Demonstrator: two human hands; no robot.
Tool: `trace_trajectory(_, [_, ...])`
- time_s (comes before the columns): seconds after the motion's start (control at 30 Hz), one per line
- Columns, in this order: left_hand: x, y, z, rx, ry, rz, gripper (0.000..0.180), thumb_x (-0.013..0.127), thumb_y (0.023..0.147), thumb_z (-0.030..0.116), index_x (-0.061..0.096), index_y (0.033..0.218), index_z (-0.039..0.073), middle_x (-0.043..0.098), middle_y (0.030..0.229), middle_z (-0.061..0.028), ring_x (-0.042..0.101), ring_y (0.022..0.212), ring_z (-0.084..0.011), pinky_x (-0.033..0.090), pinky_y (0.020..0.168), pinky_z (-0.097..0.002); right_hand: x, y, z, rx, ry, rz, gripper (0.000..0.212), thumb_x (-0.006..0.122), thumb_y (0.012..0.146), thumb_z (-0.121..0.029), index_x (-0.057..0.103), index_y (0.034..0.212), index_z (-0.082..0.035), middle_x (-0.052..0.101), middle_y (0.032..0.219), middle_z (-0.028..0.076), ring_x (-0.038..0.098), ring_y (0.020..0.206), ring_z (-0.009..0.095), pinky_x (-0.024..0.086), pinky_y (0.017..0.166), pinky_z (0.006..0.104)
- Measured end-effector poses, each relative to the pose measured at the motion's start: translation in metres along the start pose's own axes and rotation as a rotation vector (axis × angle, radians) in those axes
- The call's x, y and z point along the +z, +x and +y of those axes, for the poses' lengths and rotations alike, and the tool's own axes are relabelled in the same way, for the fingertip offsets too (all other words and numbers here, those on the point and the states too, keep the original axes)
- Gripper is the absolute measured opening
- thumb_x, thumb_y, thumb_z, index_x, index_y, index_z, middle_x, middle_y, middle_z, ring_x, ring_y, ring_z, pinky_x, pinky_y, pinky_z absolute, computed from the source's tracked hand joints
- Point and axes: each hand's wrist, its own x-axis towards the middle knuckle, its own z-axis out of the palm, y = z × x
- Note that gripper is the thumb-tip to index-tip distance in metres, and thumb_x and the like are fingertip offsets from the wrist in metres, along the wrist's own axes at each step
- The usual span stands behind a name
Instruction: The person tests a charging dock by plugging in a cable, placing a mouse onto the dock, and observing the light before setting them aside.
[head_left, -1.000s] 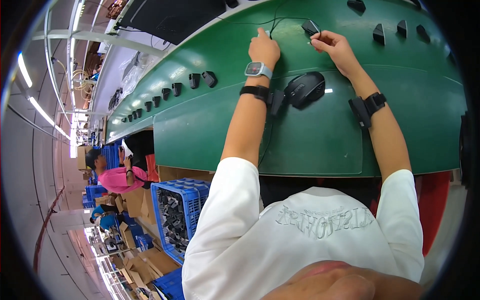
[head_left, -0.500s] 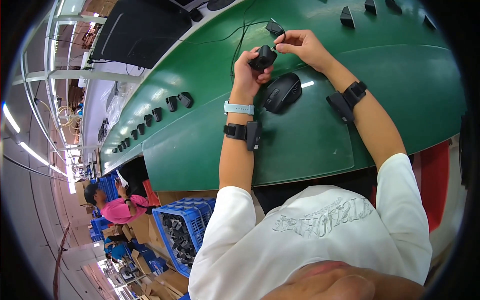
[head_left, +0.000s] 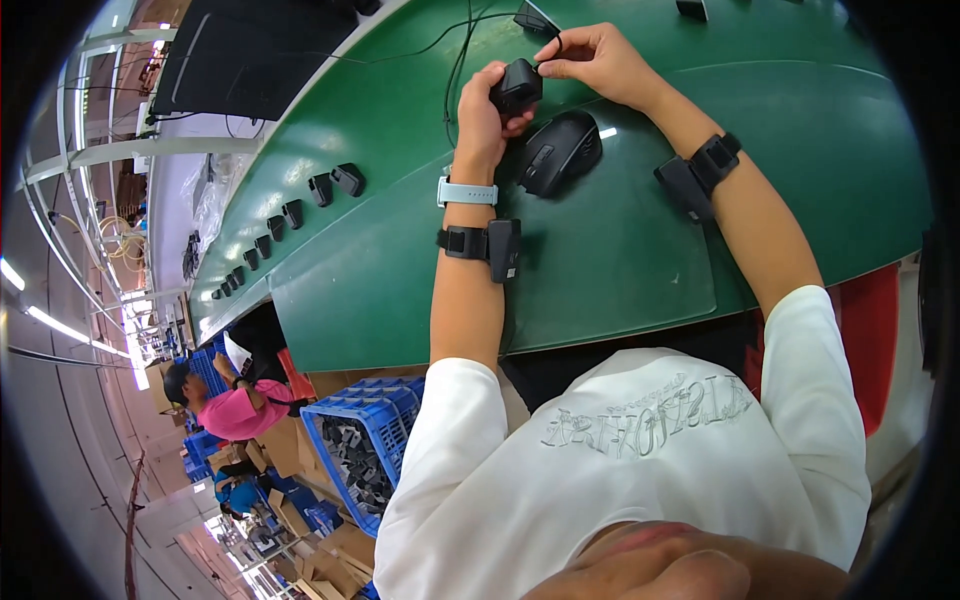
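Note:
Over the green table, my left hand [head_left: 481, 118] is closed around a small black block-shaped device [head_left: 517, 88]. The fingers of my right hand [head_left: 602, 64] pinch the end of a thin black cable [head_left: 440, 42] at the device's upper right side. My fingertips cover the plug, so I cannot make out how far it sits in the device. Just below the hands lies a black computer mouse [head_left: 560, 154]. Another small black device [head_left: 536, 18] rests beyond them at the top edge.
Similar black devices [head_left: 320, 190] stand in a row along the green table [head_left: 480, 310] on the left. A dark monitor [head_left: 240, 62] is at the upper left. Below the table, a blue crate [head_left: 378, 412] holds many dark parts. A person in a pink shirt [head_left: 238, 412] works farther off.
The cable end in my right hand has come up against the device, where a pale plug tip showed before. My left hand has tilted the device slightly. The whole view has shifted a little.

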Motion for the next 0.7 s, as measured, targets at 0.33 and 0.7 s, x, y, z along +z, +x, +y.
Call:
trace_trajectory(0.33, [-0.013,0.015,-0.018,0.325,-0.387,0.029,0.043,0.029,0.11,0.038,0.053,0.115,0.002,0.067,0.094,-0.0188,0.051,0.067,-0.0163,0.04,0.06,-0.0299,0.005,-0.007,-0.031,0.069,-0.186,-0.593,0.091,0.088,0.056,-0.017,0.055,0.14,-0.012,0.06,0.116,0.004,0.057,0.109,0.019,0.044,0.101,0.0343])
trace_trajectory(0.7, [-0.014,0.017,-0.018,0.318,-0.636,0.001,0.031,0.055,0.102,0.012,0.052,0.131,0.004,0.065,0.102,-0.0087,0.066,0.088,-0.0178,0.057,0.083,-0.0357,-0.002,-0.003,-0.024,0.028,0.755,-0.152,0.065,0.073,0.088,-0.022,0.045,0.144,-0.001,0.061,0.125,0.013,0.061,0.116,0.025,0.049,0.102,0.038])
